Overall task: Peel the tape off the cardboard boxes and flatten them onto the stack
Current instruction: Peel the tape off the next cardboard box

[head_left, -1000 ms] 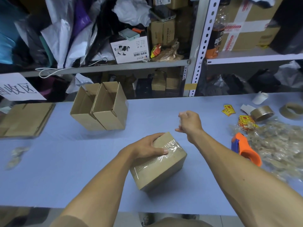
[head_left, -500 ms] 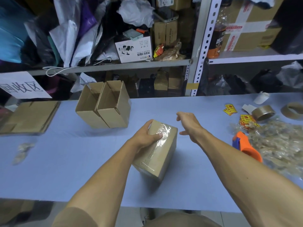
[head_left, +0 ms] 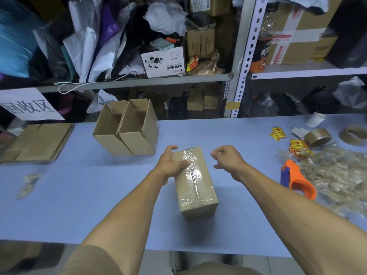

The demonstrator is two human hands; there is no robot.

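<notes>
A sealed brown cardboard box [head_left: 195, 187] lies lengthwise on the blue table [head_left: 79, 195], with clear shiny tape running along its top. My left hand [head_left: 172, 162] grips the box's far left corner, thumb across the tape. My right hand [head_left: 228, 158] hovers just right of the box's far end, fingers loosely curled, holding nothing. Two open cardboard boxes [head_left: 129, 130] stand side by side beyond it. A stack of flattened cardboard [head_left: 37, 142] lies at the far left.
An orange and blue tape dispenser [head_left: 296, 179] and a heap of crumpled peeled tape [head_left: 337, 175] lie at the right, with tape rolls [head_left: 317, 136] and yellow stickers [head_left: 278, 133] behind. Cluttered shelves [head_left: 139, 82] rise behind the table. Tape scraps [head_left: 29, 183] lie at left.
My left hand turned the sealed box from tilted on edge to lying lengthwise flat on the table. My right hand stayed beside it, its fingers curling in.
</notes>
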